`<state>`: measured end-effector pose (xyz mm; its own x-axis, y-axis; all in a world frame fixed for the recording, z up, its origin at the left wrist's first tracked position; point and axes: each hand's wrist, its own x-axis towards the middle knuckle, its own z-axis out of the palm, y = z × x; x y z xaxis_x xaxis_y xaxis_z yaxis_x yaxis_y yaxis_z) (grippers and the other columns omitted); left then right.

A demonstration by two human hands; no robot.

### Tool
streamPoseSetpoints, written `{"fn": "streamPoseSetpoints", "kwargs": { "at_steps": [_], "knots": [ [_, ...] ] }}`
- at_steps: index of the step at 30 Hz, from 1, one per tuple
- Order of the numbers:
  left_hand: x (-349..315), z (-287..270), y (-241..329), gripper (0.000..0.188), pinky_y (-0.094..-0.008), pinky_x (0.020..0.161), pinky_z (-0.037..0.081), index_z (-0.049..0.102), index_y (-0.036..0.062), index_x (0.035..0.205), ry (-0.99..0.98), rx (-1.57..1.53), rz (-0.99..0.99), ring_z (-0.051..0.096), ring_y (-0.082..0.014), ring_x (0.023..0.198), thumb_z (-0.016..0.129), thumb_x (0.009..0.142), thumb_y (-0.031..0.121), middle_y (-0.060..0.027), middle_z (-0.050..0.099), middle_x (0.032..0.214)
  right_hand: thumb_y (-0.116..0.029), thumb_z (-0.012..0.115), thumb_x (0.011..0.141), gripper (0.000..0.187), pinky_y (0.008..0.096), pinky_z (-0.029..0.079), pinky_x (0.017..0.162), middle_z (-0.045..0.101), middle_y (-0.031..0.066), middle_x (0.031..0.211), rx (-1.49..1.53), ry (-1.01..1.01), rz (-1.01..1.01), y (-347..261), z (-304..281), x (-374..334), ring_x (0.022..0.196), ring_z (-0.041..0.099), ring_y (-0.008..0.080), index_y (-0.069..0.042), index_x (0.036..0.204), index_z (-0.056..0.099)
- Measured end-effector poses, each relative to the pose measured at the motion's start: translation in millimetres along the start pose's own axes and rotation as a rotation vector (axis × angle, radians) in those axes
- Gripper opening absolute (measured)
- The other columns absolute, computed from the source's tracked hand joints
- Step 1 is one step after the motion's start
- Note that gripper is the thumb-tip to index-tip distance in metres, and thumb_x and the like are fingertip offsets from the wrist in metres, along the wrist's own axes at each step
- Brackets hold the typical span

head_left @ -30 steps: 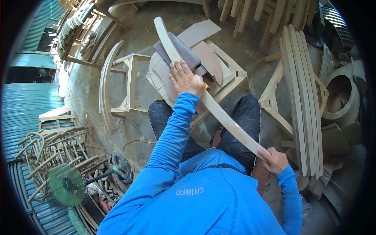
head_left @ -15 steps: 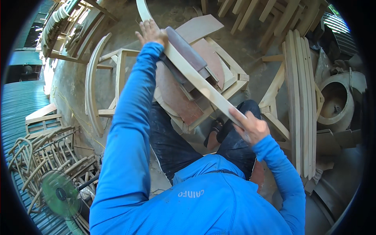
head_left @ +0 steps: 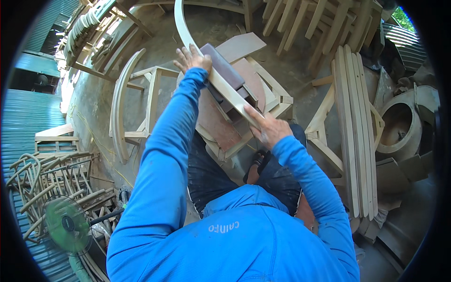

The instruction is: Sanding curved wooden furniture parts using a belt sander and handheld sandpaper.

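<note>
**Curved wooden strip across a block, seen from above**

The pale strip runs obliquely from the far left, where its end leaves the view, to the near right. It passes over the left side of a purple-grey block; whether the two touch cannot be told. The left hand lies over the strip at the far side, palm down, its fingers open and spread, reaching past the strip's left edge, with the thumb side toward the block. The right hand grips the near end: the index finger rests along the upper face, while the other fingers are partly hidden beneath. The stretch of strip between the hands is uncovered.

Beneath the block, reddish boards lie on a low wooden stand, set just beyond the person's knees. A loose flat board projects on the far side. To the left stands a frame with curved rails; to the right, long pale slats lean side by side. A green fan occupies the near left.
</note>
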<state>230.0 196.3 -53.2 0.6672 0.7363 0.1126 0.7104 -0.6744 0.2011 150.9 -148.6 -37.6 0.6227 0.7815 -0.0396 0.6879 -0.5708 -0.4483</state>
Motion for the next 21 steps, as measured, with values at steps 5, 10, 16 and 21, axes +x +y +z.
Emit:
{"fn": "streamPoseSetpoints", "kwargs": {
  "at_steps": [5, 10, 16, 21],
  "knots": [
    [-122, 1, 33, 0.089, -0.0642, 0.125, 0.0, 0.023, 0.0059, 0.164, 0.0, -0.031, 0.042, 0.003, -0.0384, 0.16, 0.055, 0.089, 0.041, -0.0237, 0.018, 0.17, -0.026, 0.07, 0.091, 0.079, 0.0503, 0.056, 0.062, 0.057, 0.0155, 0.09, 0.083, -0.135, 0.02, 24, -20, -113, 0.07, 0.066, 0.0381, -0.039, 0.159, 0.033],
    [-196, -1, 60, 0.088, -0.0645, 0.124, -0.001, 0.024, 0.005, 0.163, -0.032, -0.046, 0.059, 0.002, -0.0397, 0.16, 0.054, 0.089, 0.04, -0.0251, 0.02, 0.168, -0.024, 0.074, 0.087, 0.082, 0.0467, 0.055, 0.062, 0.055, 0.0126, 0.09, 0.088, -0.16, 0.008, 48, -29, -190, 0.07, 0.066, 0.0352, -0.038, 0.159, 0.035],
    [-160, 2, 56, 0.089, -0.0644, 0.124, -0.002, 0.023, 0.0047, 0.164, -0.055, -0.069, 0.07, 0.001, -0.0397, 0.16, 0.054, 0.088, 0.04, -0.0248, 0.021, 0.168, -0.025, 0.078, 0.085, 0.074, 0.043, 0.055, 0.063, 0.055, 0.01, 0.09, 0.05, -0.05, 0.003, 47, -31, -193, 0.071, 0.064, 0.0305, -0.032, 0.153, 0.049],
    [-81, 7, 28, 0.087, -0.0641, 0.125, -0.001, 0.03, 0.0021, 0.161, 0.057, -0.13, 0.09, 0.009, -0.0419, 0.159, 0.054, 0.085, 0.039, -0.027, 0.028, 0.165, -0.029, 0.076, 0.09, 0.063, 0.0404, 0.055, 0.062, 0.056, 0.0099, 0.09, 0.051, 0.086, 0.004, 23, -22, -119, 0.073, 0.064, 0.0286, -0.029, 0.149, 0.054]
  ]
}}
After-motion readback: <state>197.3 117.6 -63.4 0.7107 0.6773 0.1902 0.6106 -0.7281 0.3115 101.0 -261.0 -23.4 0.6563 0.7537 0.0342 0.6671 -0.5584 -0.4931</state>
